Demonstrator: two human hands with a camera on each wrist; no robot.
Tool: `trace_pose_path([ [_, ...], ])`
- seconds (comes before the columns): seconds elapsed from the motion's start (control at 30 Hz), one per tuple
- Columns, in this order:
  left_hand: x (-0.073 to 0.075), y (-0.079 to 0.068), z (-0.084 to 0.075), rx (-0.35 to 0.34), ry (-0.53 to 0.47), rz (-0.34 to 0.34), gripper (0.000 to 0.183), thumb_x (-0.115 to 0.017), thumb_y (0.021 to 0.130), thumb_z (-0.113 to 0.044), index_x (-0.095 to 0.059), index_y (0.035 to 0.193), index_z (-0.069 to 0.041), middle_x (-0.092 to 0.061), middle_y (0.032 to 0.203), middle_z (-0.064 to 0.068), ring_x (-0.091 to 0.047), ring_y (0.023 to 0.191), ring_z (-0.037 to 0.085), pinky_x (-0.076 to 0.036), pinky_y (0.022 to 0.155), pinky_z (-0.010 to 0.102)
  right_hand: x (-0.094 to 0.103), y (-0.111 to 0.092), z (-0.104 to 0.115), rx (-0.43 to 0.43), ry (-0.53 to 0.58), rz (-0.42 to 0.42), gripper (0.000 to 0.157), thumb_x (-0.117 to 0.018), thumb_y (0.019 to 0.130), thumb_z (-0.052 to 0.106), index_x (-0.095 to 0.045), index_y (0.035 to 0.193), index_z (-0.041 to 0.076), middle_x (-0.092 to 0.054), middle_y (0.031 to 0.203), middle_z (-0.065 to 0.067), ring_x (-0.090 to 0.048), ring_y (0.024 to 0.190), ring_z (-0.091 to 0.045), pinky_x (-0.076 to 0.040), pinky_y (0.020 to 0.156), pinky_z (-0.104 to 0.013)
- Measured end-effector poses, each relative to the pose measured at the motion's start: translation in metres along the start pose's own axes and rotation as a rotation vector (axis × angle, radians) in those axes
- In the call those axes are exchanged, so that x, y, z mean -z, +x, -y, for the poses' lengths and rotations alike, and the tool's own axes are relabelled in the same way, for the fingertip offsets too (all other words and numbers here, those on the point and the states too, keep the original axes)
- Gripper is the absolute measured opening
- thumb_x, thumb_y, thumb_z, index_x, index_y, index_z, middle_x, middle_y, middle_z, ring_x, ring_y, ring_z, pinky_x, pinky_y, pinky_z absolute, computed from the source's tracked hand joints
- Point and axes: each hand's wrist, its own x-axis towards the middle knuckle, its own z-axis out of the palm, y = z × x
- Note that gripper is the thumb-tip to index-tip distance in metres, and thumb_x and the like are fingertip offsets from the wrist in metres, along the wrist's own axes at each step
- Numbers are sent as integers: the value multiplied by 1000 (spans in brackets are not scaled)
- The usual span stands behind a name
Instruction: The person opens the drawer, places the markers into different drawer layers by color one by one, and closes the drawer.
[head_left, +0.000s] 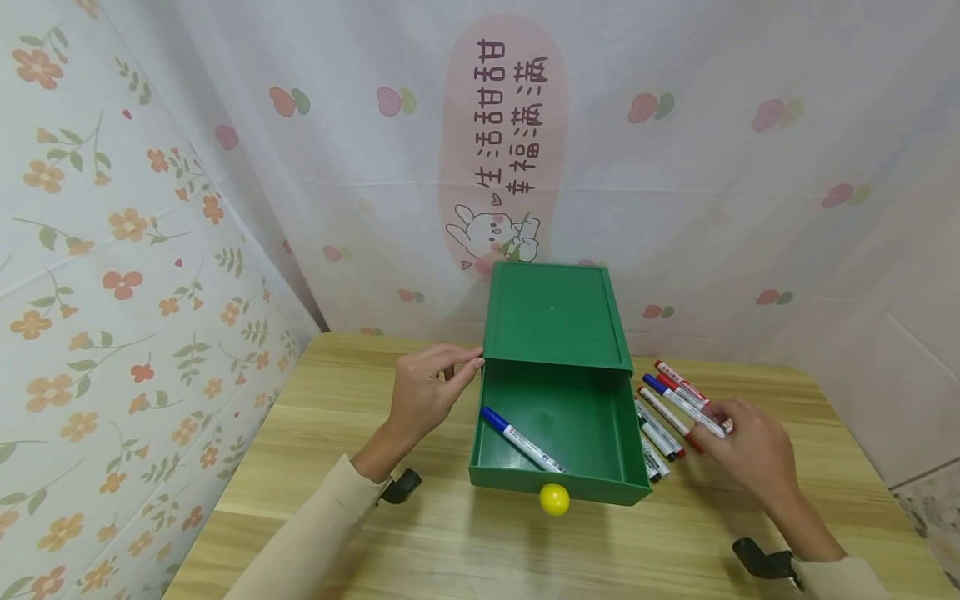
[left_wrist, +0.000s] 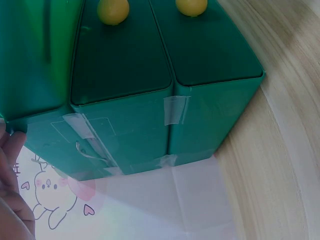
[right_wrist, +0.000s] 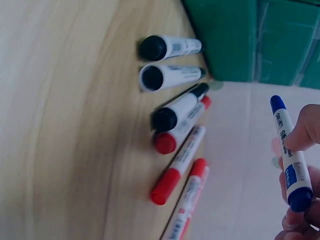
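Note:
A green drawer cabinet (head_left: 555,317) stands at the back of the table, its top drawer (head_left: 555,408) pulled out with a yellow knob (head_left: 555,499) in front. Inside that drawer lies one blue-capped whiteboard marker (head_left: 525,442). My left hand (head_left: 427,387) holds the cabinet's front left edge near the top, thumb and forefinger at the corner. To the right of the cabinet, my right hand (head_left: 750,442) pinches another blue-capped whiteboard marker (right_wrist: 289,145), raised above the table in the right wrist view. Red and black markers (right_wrist: 175,120) lie beneath and beside this hand.
Two lower drawers (left_wrist: 120,60) are closed, each with a yellow knob; clear tape (left_wrist: 175,110) joins the cabinet sections. A printed curtain (head_left: 360,183) hangs right behind the wooden table (head_left: 322,467), and a floral cloth (head_left: 112,292) covers the left side.

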Motion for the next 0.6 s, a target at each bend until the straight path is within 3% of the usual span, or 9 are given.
trace_pose_path([
  [0.6, 0, 0, 0, -6, 20, 3, 14, -77, 86, -13, -79, 98, -8, -75, 88, 0, -52, 56, 6, -41, 47, 18, 21, 14, 37, 48, -8, -21, 26, -73, 72, 25, -71, 90, 6, -68, 89, -10, -51, 72, -22, -37, 53, -33],
])
